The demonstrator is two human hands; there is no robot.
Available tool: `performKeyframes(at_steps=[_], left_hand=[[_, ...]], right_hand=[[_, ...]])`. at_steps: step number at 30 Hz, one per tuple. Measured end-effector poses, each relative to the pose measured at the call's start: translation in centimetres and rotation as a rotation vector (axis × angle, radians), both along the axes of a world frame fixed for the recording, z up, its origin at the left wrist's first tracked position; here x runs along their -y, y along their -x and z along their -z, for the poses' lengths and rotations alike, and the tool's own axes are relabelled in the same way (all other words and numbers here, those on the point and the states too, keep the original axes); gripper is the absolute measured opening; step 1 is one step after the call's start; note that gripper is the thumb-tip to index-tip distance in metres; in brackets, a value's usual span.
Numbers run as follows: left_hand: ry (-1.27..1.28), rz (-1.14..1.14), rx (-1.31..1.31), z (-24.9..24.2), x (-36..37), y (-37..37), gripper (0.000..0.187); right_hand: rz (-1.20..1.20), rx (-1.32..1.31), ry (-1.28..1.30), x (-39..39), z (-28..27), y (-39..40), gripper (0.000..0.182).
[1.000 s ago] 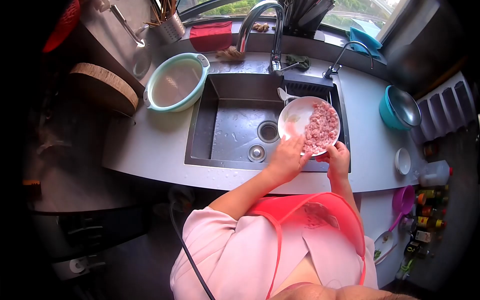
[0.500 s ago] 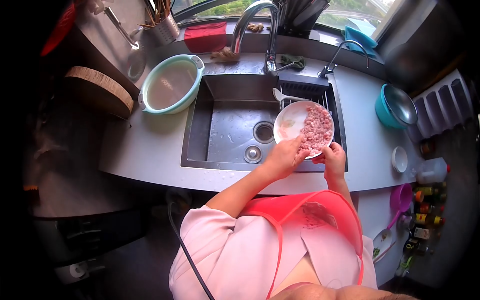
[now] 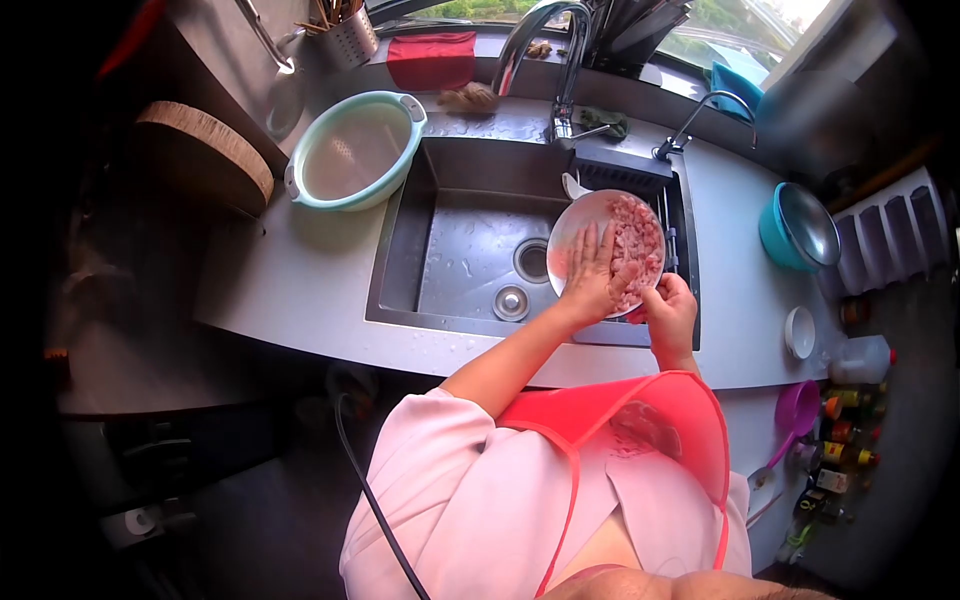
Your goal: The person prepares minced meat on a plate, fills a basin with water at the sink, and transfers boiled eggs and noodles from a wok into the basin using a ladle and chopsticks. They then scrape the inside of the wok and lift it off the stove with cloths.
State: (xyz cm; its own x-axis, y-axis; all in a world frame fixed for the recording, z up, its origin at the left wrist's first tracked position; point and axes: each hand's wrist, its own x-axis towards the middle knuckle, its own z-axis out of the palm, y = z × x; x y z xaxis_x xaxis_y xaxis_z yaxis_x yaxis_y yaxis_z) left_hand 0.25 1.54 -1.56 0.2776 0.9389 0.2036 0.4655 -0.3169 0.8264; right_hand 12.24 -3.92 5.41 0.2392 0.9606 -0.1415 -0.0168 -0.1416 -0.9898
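Observation:
A white plate (image 3: 567, 232) of chopped raw pink meat (image 3: 637, 243) is over the right side of the sink, tilted toward me. My right hand (image 3: 669, 306) grips its near right rim, thumb on top. Across the plate lies my left hand (image 3: 594, 275), fingers spread over the bare left part and thumb against the meat. Behind the plate, the end of a white utensil (image 3: 574, 187) pokes out from the rack in the sink.
The steel sink (image 3: 480, 215) has a drain and a loose strainer (image 3: 511, 303). A tall tap (image 3: 563, 110) arches over it. Left is a mint colander basin (image 3: 355, 150); right are a teal bowl (image 3: 775, 240), a small white bowl (image 3: 799, 332) and a purple ladle (image 3: 797, 405).
My left hand has moved from the plate's near edge onto the plate, its fingers now spread. My right hand still holds the rim. The camera view has shifted slightly.

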Motion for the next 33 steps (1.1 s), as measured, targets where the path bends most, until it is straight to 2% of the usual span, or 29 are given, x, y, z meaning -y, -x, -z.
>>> performKeyframes(at_steps=[12, 17, 26, 27, 30, 33], left_hand=[[-0.067, -0.131, 0.322, -0.2, -1.0, 1.7, 0.077], [-0.107, -0.174, 0.383, 0.5, -1.2, 2.0, 0.076], [-0.119, -0.184, 0.441, 0.3, -1.0, 1.7, 0.074], [-0.115, -0.188, 0.420, 0.2, -0.9, 1.6, 0.072], [-0.080, -0.151, 0.287, 0.2, -0.8, 1.2, 0.069], [0.010, 0.003, 0.387, -0.3, -1.3, 1.1, 0.067]], right_hand=[[-0.025, 0.377, -0.144, -1.3, -2.2, 3.7, 0.007], [-0.049, 0.604, -0.238, -1.5, -2.2, 4.7, 0.009], [-0.057, 0.744, -0.323, -1.5, -2.1, 4.6, 0.009], [-0.048, 0.744, -0.320, -1.5, -2.1, 4.3, 0.009], [-0.017, 0.496, -0.161, -1.7, -1.7, 2.2, 0.008], [-0.001, 0.146, -0.014, -1.4, -1.8, -0.8, 0.009]])
